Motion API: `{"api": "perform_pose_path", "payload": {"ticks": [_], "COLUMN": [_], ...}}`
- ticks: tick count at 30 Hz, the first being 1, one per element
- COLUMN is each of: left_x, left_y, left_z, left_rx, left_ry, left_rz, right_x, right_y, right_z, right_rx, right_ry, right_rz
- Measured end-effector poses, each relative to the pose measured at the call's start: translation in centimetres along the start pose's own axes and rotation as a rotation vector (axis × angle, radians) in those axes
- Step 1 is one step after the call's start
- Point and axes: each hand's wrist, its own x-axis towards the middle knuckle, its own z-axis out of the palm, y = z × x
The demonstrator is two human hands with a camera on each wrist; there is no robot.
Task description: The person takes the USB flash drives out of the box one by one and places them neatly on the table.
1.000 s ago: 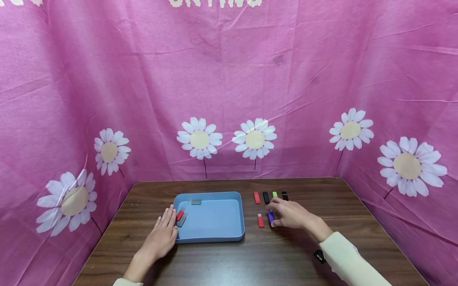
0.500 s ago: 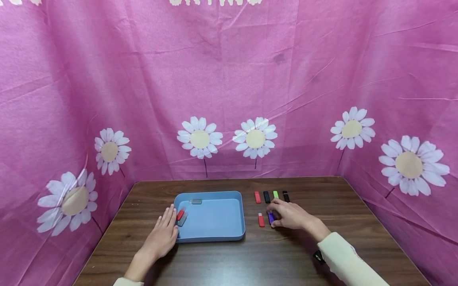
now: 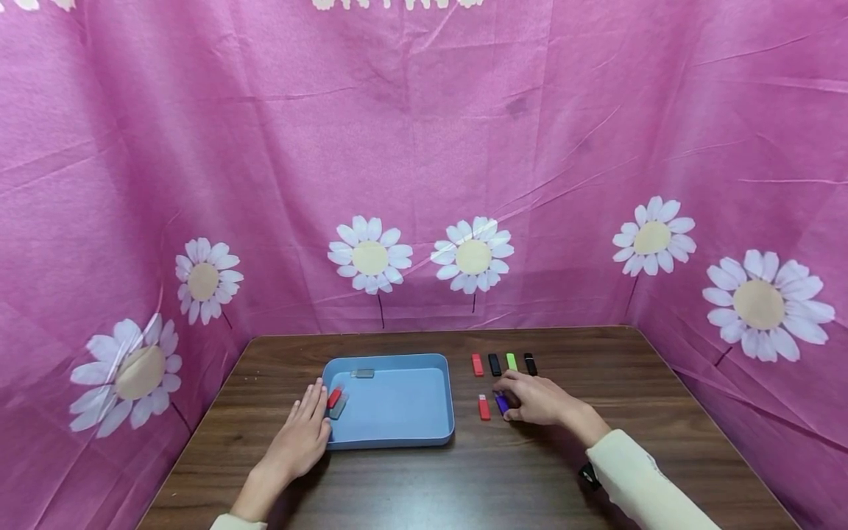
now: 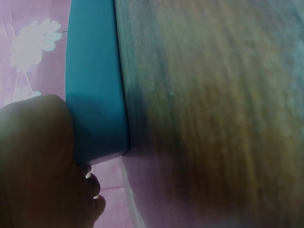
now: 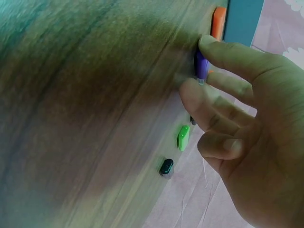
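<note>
My right hand (image 3: 538, 401) reaches over a purple USB flash drive (image 3: 502, 404) on the brown table, right of a blue tray (image 3: 391, 444). In the right wrist view, thumb and index finger pinch the purple drive at its two ends, its metal plug near the index fingertip. A red USB flash drive (image 3: 484, 408) lies just left of it, plug pointing away. My left hand (image 3: 301, 438) rests along the tray's left wall with fingers straight. Inside the tray are a red flash drive (image 3: 334, 398) and two grey ones, one beside it (image 3: 338, 407).
Behind the right hand stands a row of flash drives: red (image 3: 477, 365), black (image 3: 494, 364), lime green (image 3: 511, 361) and another black one (image 3: 530, 364). A small dark object (image 3: 588, 477) lies partly under the right sleeve. Pink flowered cloth (image 3: 424, 147) hangs around the table.
The purple flash drive has turned slightly under my right fingers, its far end now leaning left. My left hand and the tray stay put.
</note>
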Motion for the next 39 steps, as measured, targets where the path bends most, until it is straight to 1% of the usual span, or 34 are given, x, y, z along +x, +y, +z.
{"api": "perform_pose_path", "payload": {"ticks": [5, 12, 20, 27, 32, 39], "left_x": [0.07, -0.05, -0.04, 0.02, 0.03, 0.02], "left_y": [-0.1, -0.12, -0.17, -0.33, -0.3, -0.24], "left_z": [0.21, 0.03, -0.04, 0.0, 0.01, 0.09], "left_rx": [-0.012, 0.008, 0.008, 0.011, 0.013, 0.018], "left_ry": [0.026, -0.015, -0.023, -0.048, -0.051, -0.038], "left_rz": [0.008, -0.012, -0.016, -0.023, -0.025, -0.025], "right_x": [-0.14, -0.31, -0.44, -0.59, -0.68, -0.62], "right_y": [-0.14, -0.12, -0.07, 0.06, 0.07, 0.04], "right_z": [-0.04, 0.07, 0.12, 0.27, 0.2, -0.2], "right_rx": [0.004, 0.009, 0.003, 0.012, 0.02, 0.035], "right_ry": [0.007, 0.003, 0.012, 0.016, 0.022, 0.035], "right_rz": [0.012, 0.029, 0.032, 0.038, 0.04, 0.041]}}
